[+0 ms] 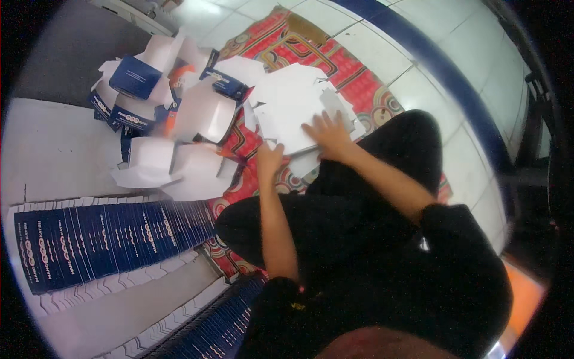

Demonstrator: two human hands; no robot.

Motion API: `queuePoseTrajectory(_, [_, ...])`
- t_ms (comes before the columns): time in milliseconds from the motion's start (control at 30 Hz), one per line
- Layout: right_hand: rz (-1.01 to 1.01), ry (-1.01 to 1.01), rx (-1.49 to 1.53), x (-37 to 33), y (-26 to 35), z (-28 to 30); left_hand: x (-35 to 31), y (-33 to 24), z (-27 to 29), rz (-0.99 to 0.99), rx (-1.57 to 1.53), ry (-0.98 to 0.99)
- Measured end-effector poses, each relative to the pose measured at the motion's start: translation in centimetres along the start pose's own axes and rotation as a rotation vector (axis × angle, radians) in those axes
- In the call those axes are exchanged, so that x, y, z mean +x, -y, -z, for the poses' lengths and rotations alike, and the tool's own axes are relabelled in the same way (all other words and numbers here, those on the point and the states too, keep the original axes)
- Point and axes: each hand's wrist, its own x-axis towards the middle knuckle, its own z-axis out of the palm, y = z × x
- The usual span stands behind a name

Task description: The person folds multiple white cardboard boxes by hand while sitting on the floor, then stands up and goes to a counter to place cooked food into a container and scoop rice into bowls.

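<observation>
White, flat cardboard box blanks (287, 99) lie in front of my crossed legs, their notched flaps sticking out at the edges. At the near left corner, my left hand (270, 160) is closed with its thumb up along the edge of the cardboard. My right hand (330, 137) rests on the near right part, fingers spread over the white surface beside a greyish raised flap (332, 102). Whether the pile is one sheet or several cannot be told from its top.
Folded open boxes (206, 110), white inside and dark blue outside, are heaped to the left. Long rows of packed blue blanks (113, 239) run along the lower left, with another row (209, 323) nearer me. Under the work lies a red patterned mat (371, 90) on white tiles (382, 45).
</observation>
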Motion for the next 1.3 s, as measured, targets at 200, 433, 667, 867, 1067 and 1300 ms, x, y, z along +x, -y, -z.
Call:
queuePoseTrajectory(200, [0.027, 0.164, 0.166, 1.3, 1.4, 1.1, -2.1, -0.8, -0.1, -0.079, 0.724, -0.371])
queuePoseTrajectory(433, [0.135, 0.236, 0.217, -1.1, 0.9, 2.8, -4.9, -2.5, -2.9, -0.656, 1.072, 0.096])
queuePoseTrajectory(667, [0.195, 0.6, 0.276, 1.7, 0.5, 3.2, -1.1, 2.4, -4.1, -0.404, 1.099, 0.305])
queuePoseTrajectory(867, [0.291, 1.029, 0.318, 6.5, -1.9, -1.2, 3.5, 0.8, -4.3, -0.224, 0.981, 0.655])
queuePoseTrajectory(1067, [0.355, 1.415, 0.49, 11.1, -1.8, -1.9, 3.8, 1.8, -4.1, -0.135, 1.002, 0.735])
queuePoseTrajectory(1300, [0.029, 0.258, 0.26, 20.1, -4.8, -0.8, 3.6, 0.3, -5.0, 0.129, 0.979, 0.874])
